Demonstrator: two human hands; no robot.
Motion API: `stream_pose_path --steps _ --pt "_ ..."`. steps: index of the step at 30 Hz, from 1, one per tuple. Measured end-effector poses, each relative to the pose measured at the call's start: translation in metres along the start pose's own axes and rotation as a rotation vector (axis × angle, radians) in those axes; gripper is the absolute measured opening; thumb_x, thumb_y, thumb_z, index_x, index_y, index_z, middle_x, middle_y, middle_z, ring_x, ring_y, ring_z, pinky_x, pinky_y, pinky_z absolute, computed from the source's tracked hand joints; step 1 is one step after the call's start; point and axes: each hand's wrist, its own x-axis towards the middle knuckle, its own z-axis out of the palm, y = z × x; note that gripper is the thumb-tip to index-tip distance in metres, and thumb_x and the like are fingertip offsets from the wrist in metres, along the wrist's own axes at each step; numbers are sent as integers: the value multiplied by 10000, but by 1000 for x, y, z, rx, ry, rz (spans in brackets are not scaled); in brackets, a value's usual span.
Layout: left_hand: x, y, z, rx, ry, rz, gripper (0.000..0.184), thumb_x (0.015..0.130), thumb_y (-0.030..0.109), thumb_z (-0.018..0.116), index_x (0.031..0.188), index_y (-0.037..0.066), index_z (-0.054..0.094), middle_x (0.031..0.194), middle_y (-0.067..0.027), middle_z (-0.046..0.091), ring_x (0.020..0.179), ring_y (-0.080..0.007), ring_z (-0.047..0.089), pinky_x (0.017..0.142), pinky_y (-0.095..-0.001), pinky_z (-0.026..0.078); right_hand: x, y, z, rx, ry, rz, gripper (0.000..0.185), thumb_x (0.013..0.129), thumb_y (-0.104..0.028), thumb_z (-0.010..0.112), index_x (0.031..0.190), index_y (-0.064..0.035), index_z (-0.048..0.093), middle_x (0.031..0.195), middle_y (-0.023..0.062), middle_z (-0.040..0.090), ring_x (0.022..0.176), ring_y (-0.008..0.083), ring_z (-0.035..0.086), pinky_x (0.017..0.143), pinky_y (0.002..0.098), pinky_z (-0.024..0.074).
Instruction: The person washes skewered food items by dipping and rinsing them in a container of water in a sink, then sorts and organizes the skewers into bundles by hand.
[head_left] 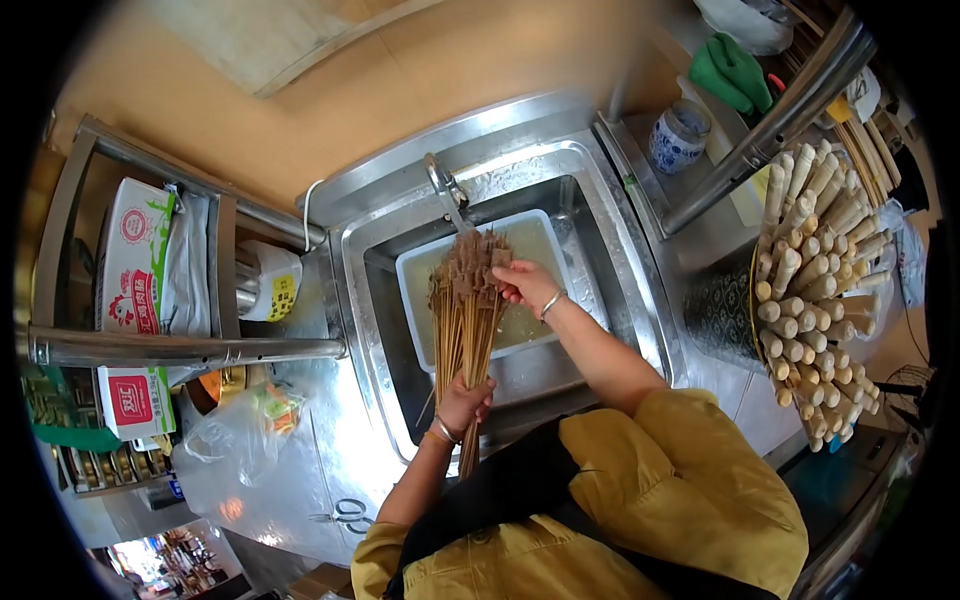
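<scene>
Firmly, the left hand [463,405] grips a bundle of skewers [463,345] by the bare sticks, while the right hand [525,285] pinches at the brown pieces [468,265] threaded on their far ends. The bundle is above a white tub [410,305] of water in the steel sink [625,270], below the faucet [440,178]. Left of the sink lie scissors [350,515]; to its right stands a patterned container [722,305] packed with pale rods [815,300].

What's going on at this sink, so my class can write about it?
A person is holding a bundle of skewers over the sink. The left hand grips the bare sticks low down, while the right hand touches the brown pieces at the top. The bundle is above a pale tray, its top end near the tap.
</scene>
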Motion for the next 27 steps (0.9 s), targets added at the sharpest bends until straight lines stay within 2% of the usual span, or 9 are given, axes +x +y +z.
stream_pose_path --steps 6,8,9,12,15,18,19,22,27 --pt "2 0 1 76 37 0 178 826 133 595 865 71 433 543 -12 467 368 -83 404 326 -218 322 -1 6 2 102 153 -12 217 813 -234 631 705 -64 550 620 -1 550 467 72 488 398 203 373" --pt "3 -1 1 152 78 -5 189 821 138 601 864 69 430 541 -16 469 369 -89 413 327 -223 328 8 16 -6 -164 175 -114 247 797 -238 637 691 -44 527 603 26 537 498 137 521 441 274 410" --pt "4 -2 2 159 88 -1 195 821 145 602 860 68 428 541 -18 471 369 -95 421 327 -226 333 6 17 -5 -735 482 -480 260 757 -247 659 730 -34 513 611 76 540 560 225 546 537 339 440" --pt "6 2 9 227 125 -15 206 822 148 606 856 74 417 548 -13 473 380 -94 422 335 -229 335 10 4 2 -628 617 -613 294 712 -262 685 771 -39 502 633 110 546 622 280 553 612 363 445" --pt "8 -3 12 331 177 -14 214 822 142 608 857 78 407 557 -7 476 394 -93 421 344 -233 336 -6 -27 27 -728 441 -503 310 693 -247 694 812 -41 496 635 109 554 617 273 562 600 368 451" --pt "10 -7 10 427 226 33 217 817 139 608 868 72 409 565 -12 488 405 -102 439 352 -243 350 19 -14 19 -719 494 -523 298 675 -222 704 800 -41 504 638 103 563 626 278 572 597 367 457" --pt "10 -7 9 481 250 48 219 814 139 610 876 69 412 570 -15 496 416 -106 452 360 -248 361 23 -10 17 -733 512 -591 241 723 -192 682 780 -27 516 613 55 543 535 182 553 505 320 444" --pt "12 -13 6 560 273 102 237 803 140 619 898 63 417 581 -23 510 439 -110 474 381 -251 380 34 -5 15 -472 401 -438 176 739 -128 656 772 -19 522 618 42 543 470 137 530 435 283 430" --pt "11 -12 8 559 292 107 236 798 143 622 902 55 429 584 -22 517 458 -108 487 394 -250 389 15 -23 19 -438 298 -292 135 749 -79 630 761 -11 514 620 37 536 430 108 507 387 255 409"
